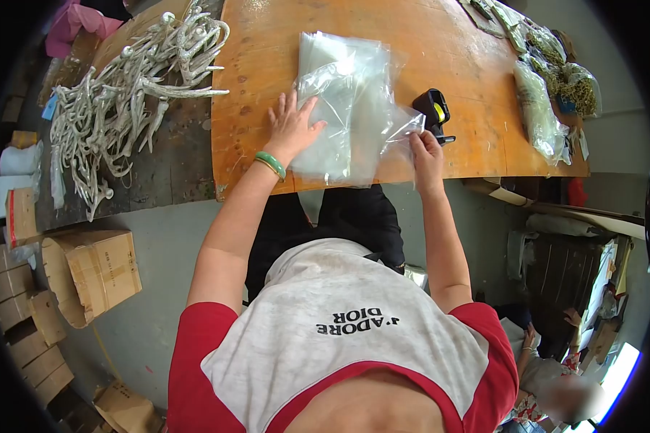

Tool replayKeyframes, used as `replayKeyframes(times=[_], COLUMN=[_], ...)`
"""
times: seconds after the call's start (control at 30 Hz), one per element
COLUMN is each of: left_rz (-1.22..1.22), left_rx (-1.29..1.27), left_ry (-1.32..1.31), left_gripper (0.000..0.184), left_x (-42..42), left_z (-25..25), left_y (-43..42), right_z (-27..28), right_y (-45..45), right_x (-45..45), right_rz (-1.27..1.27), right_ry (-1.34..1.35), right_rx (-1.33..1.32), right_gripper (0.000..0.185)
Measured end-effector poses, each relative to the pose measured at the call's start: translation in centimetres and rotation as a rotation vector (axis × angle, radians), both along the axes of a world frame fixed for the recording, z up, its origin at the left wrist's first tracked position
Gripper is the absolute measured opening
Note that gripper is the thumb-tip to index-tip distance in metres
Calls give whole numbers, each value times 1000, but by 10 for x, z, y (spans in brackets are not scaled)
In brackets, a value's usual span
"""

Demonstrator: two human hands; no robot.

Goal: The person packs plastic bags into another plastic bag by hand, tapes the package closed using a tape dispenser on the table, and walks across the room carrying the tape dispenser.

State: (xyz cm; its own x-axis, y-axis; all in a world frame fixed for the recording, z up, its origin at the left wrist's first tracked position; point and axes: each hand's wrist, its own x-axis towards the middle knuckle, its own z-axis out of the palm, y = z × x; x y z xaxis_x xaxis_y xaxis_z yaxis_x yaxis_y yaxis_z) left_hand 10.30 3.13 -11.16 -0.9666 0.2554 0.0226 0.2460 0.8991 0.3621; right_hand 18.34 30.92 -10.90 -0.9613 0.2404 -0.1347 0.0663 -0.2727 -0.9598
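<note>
Clear plastic bags (339,108) lie in a stack on the orange-brown wooden table (260,43). My left hand (293,128), with a green bangle at the wrist, rests on the stack's left side, its fingers spread. At the right, my right hand (426,153) pinches the edge of a clear bag (403,130) that reaches out from the stack. Just beyond that hand is a small black container (431,108) with something yellow inside.
A heap of silvery branching pieces (133,101) covers the dark surface at left. Wrapped greenish bundles (538,108) lie at the table's right end. Cardboard boxes (101,274) stand on the floor at left. Another person (556,375) is at the lower right.
</note>
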Motion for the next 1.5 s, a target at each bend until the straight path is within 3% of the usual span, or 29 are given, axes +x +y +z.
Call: replayKeyframes(times=[0.27, 0.3, 0.43, 0.53, 0.63, 0.83, 0.93, 1.0, 1.07, 1.1, 1.17, 1.3, 1.33, 1.43, 1.47, 1.5], left_rz=[32, 45, 162, 126, 172, 226, 172, -60, -171, -228, -305, -324, -254, -176, -223, -288], left_rx=[207, 232, 471, 599, 585, 691, 681, 943, 1330, 1404, 1534, 1447, 1435, 1292, 1122, 1121], left_ry=[207, 220, 19, 48, -37, 190, -109, -370, -734, -778, -845, -789, -624, -319, -161, -253], left_gripper=[57, 55, 53, 46, 43, 45, 49, 54, 62, 65, 71, 87, 93, 84, 62, 52], left_x=[-18, -24, -33, -42, -47, -35, 11, 29, 58, 66, 73, 68, 69, 58, 53, 50], left_z=[-18, -22, 0, -17, -28, -32, 14, 7, 33, 40, 48, 58, 59, 62, 66, 66], left_y=[-4, -6, -13, -22, -32, -39, -28, -12, 17, 27, 33, 28, 27, 16, 13, 8], right_z=[60, 65, 66, 60, 61, 61, 76, 66, 46, 78, 81, 85, 86, 84, 82, 83], right_y=[24, 22, 36, 46, 46, 50, 42, 47, 28, 1, -24, -54, -58, -66, -67, -66], right_x=[38, 42, 58, 63, 68, 69, 68, 52, 43, 43, 25, 9, 8, 5, 1, -1], right_rz=[-162, -151, -195, -208, -220, -196, -182, -220, -110, 131, 230, 333, 327, 477, 597, 611], right_ry=[-20, 92, 115, 86, 56, 13, -44, -70, 41, 16, -20, -61, -95, -102, -54, -70], right_rx=[258, 158, 138, 164, 158, 119, 53, 10, -273, -334, -402, -595, -638, -592, -588, -555], right_gripper=[16, 16, 12, 10, 9, 13, 19, 29, 30, 27, 29, 33, 34, 35, 39, 42])
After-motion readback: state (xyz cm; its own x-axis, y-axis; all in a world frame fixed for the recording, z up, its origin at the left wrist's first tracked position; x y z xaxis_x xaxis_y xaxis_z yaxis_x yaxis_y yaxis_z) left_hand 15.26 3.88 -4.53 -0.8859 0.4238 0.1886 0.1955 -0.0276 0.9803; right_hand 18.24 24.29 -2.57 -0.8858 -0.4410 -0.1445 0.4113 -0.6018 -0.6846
